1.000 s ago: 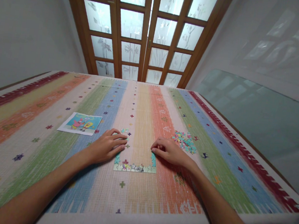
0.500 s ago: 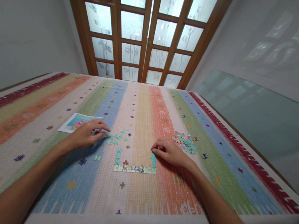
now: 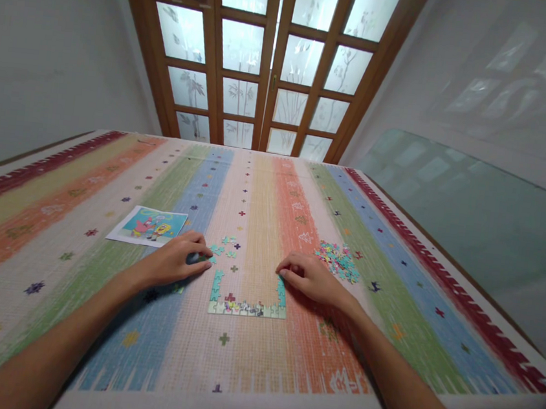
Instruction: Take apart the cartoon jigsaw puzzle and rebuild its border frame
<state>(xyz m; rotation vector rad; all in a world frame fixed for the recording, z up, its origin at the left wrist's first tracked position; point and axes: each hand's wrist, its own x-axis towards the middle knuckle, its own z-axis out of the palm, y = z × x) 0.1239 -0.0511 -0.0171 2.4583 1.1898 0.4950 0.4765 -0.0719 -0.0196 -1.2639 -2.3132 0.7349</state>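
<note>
A partly built jigsaw frame (image 3: 245, 307) lies in a U shape on the striped cloth. My right hand (image 3: 311, 278) rests at the top of the frame's right side, curled fingertips pinching a teal piece (image 3: 282, 289) there. My left hand (image 3: 174, 262) lies palm down just left of the frame. Its fingertips cover a few loose teal pieces (image 3: 219, 249), and whether it grips one is hidden. More single pieces (image 3: 229, 241) sit just beyond it.
A heap of loose pieces (image 3: 339, 258) lies right of my right hand. A cartoon reference picture (image 3: 148, 225) lies at the left. The striped tablecloth (image 3: 263, 203) covers the table, whose near edge is close. Wooden glazed doors (image 3: 268, 67) stand behind.
My left hand left the frame's left side, reached toward the picture, then came back right onto the loose teal pieces. My right hand has stayed in place.
</note>
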